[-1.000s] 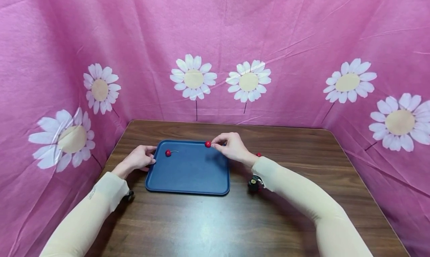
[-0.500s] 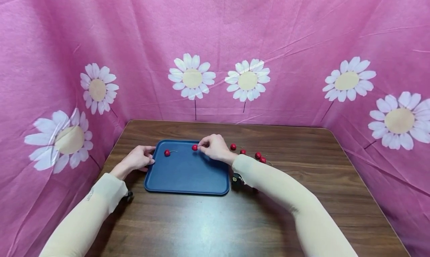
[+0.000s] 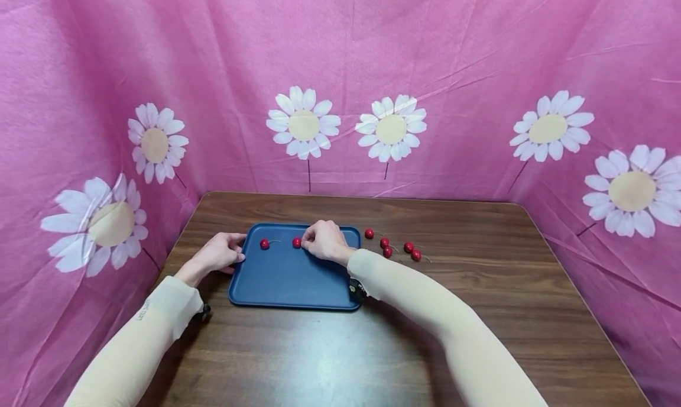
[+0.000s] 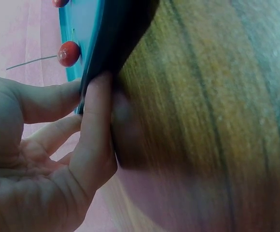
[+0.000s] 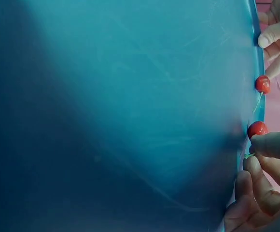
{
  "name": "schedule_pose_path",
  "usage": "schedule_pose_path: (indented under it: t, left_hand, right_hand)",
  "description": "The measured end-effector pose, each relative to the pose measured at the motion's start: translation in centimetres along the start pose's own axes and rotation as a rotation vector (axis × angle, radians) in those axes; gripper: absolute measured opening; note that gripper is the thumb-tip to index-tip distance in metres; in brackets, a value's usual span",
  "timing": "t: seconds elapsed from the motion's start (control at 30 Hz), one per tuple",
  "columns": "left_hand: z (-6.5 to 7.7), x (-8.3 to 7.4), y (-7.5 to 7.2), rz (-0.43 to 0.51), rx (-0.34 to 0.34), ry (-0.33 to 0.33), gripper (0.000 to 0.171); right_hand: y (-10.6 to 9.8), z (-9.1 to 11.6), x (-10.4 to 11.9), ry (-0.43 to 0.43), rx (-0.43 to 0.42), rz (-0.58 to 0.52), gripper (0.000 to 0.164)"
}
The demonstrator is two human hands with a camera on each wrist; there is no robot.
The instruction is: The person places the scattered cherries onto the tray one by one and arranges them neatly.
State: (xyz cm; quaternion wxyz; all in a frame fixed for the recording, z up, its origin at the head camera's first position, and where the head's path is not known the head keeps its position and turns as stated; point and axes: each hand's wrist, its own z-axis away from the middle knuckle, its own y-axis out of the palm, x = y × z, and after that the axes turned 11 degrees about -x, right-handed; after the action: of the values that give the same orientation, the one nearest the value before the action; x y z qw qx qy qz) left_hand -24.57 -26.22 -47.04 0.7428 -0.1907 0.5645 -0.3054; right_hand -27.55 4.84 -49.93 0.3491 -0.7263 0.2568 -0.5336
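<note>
A blue tray lies on the wooden table. My left hand grips its left edge; the left wrist view shows fingers on both sides of the rim. Over the tray's back half, my right hand pinches a red cherry by its stem, as the right wrist view shows with the cherry at the fingertips. I cannot tell whether this cherry touches the tray. Another cherry, its stem pointing right, rests on the tray to the left of it.
Several loose cherries with stems lie on the brown wooden table, just right of the tray. A pink cloth printed with white daisies hangs behind the table and along both sides.
My right hand has carried its cherry leftward and lower over the tray, towards the other cherry. The loose cherries on the right have come into view from behind the arm. My left hand keeps its place.
</note>
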Motion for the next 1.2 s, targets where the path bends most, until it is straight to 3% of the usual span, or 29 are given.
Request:
schedule_pose_path:
  t: [0.23,0.73,1.2]
  left_hand:
    - [0.02,-0.08,0.05,0.001,0.001,-0.005,0.074]
    - [-0.05,-0.18,0.05,-0.012,-0.003,-0.016,0.073]
    - [0.0,-0.04,0.16,-0.002,-0.013,-0.02,0.072]
  right_hand:
    - [0.22,0.13,0.43,-0.004,0.007,0.014,0.011]
    - [0.45,0.25,0.55,-0.094,0.024,0.058,0.01]
    - [0.62,0.29,0.55,-0.09,0.029,0.057,0.012]
